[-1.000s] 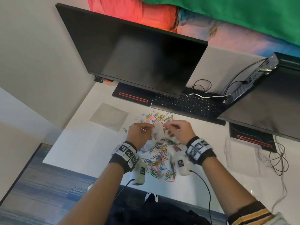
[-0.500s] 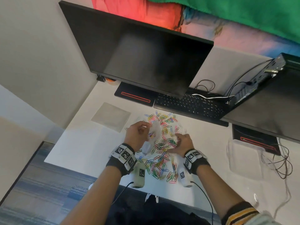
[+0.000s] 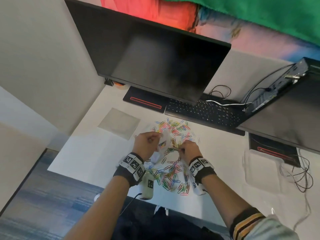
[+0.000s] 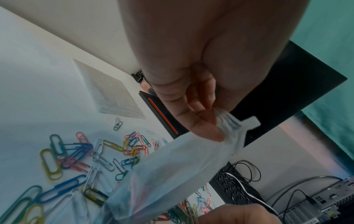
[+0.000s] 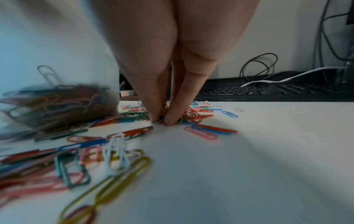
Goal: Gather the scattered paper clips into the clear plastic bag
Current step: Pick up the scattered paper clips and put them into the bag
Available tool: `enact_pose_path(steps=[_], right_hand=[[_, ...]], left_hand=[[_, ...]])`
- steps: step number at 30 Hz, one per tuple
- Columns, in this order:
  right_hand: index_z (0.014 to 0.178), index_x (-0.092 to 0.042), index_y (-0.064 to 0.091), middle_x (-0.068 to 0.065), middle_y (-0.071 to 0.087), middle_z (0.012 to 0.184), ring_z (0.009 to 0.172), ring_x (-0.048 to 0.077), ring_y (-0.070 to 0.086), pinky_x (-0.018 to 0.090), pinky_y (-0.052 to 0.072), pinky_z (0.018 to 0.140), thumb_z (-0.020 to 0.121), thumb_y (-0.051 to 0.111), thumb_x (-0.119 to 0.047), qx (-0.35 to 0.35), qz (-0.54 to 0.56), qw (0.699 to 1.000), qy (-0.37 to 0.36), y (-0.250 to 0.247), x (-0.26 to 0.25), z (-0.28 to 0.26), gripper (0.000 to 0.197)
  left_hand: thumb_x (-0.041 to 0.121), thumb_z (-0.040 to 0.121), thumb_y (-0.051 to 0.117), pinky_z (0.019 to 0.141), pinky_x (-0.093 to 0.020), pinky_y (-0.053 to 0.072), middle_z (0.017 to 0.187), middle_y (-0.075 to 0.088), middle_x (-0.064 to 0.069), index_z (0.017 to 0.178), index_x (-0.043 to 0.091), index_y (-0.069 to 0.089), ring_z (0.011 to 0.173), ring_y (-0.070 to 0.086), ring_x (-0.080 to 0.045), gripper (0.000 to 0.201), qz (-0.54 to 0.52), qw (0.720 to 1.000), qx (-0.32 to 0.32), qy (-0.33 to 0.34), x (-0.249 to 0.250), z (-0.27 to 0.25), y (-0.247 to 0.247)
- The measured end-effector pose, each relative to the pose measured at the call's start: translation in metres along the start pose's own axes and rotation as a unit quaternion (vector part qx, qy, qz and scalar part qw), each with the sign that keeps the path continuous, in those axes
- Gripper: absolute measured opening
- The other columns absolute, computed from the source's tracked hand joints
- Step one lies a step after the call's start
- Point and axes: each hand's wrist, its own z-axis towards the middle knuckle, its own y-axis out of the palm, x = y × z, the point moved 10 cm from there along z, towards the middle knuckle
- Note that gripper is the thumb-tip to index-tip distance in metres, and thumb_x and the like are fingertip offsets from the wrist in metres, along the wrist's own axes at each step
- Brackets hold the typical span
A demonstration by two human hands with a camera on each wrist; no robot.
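Observation:
Coloured paper clips [image 3: 173, 172] lie scattered over the white desk [image 3: 90, 153], with more of them [image 3: 174, 127] nearer the keyboard. My left hand [image 3: 147, 144] pinches the top of the clear plastic bag [image 3: 163, 143] and holds it up; the bag [image 4: 172, 166] hangs down from the fingers with a bunch of clips [image 5: 57, 103] inside. My right hand [image 3: 187, 148] is down on the desk beside the bag, its fingertips [image 5: 153, 112] pinching a small cluster of clips [image 5: 191, 115] off the surface.
A black keyboard [image 3: 204, 113] and a large monitor [image 3: 152, 54] stand behind the clips. A grey square pad [image 3: 119, 122] lies to the left, a clear plastic sheet [image 3: 259, 168] and loose cables [image 3: 303, 177] to the right. The desk's front edge runs just below my wrists.
My right hand went down from the bag's mouth to the desk and closed its fingertips on a cluster of clips. The left hand kept holding the bag up.

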Motion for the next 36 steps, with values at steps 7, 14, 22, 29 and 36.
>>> enact_pose_path(steps=[7, 14, 22, 29, 36], right_hand=[[0.084, -0.015, 0.078, 0.009, 0.076, 0.085, 0.066, 0.015, 0.068, 0.021, 0.056, 0.065, 0.076, 0.080, -0.012, -0.040, 0.404, 0.889, 0.213, 0.004, 0.059, -0.013, 0.009], [0.108, 0.009, 0.065, 0.018, 0.071, 0.098, 0.079, 0.022, 0.069, 0.024, 0.058, 0.079, 0.087, 0.063, 0.001, -0.050, 0.747, 0.649, 0.135, -0.031, 0.005, -0.020, 0.024], [0.099, 0.001, 0.071, 0.019, 0.073, 0.092, 0.081, 0.024, 0.071, 0.025, 0.058, 0.079, 0.082, 0.070, 0.003, -0.025, 0.673, 0.733, 0.090, -0.026, -0.045, -0.020, 0.017], [0.088, -0.012, 0.077, -0.001, 0.075, 0.083, 0.077, 0.004, 0.071, 0.017, 0.055, 0.077, 0.077, 0.078, -0.007, 0.023, 0.413, 0.910, -0.015, -0.042, -0.052, -0.025, 0.012], [0.083, -0.014, 0.078, -0.012, 0.057, 0.055, 0.050, -0.003, 0.047, 0.005, 0.035, 0.053, 0.080, 0.070, -0.012, 0.028, 0.178, 0.981, -0.066, -0.059, -0.070, -0.014, 0.008]], left_hand=[[0.012, 0.095, 0.058, 0.069, -0.032, 0.062, 0.058, 0.066, -0.002, 0.105, 0.009, 0.074, 0.053, 0.061, -0.008, 0.020, -0.006, 1.000, -0.007, 0.000, -0.005, 0.000, 0.009], [0.017, 0.092, 0.061, 0.072, -0.043, 0.063, 0.065, 0.068, 0.001, 0.098, 0.018, 0.075, 0.063, 0.066, -0.017, 0.015, -0.014, 1.000, -0.020, -0.001, -0.010, 0.003, 0.023], [0.006, 0.093, 0.060, 0.067, -0.041, 0.063, 0.078, 0.071, -0.008, 0.093, 0.013, 0.074, 0.069, 0.073, -0.027, 0.015, -0.028, 1.000, -0.012, -0.007, -0.008, 0.001, 0.026], [0.004, 0.092, 0.060, 0.073, -0.045, 0.063, 0.081, 0.075, -0.009, 0.085, 0.026, 0.074, 0.068, 0.074, -0.027, 0.027, -0.013, 1.000, -0.011, -0.007, -0.013, 0.007, 0.017], [0.009, 0.093, 0.063, 0.072, -0.038, 0.063, 0.075, 0.072, -0.003, 0.096, 0.014, 0.076, 0.064, 0.071, -0.023, 0.014, 0.001, 1.000, -0.023, 0.018, 0.002, 0.003, 0.026]])
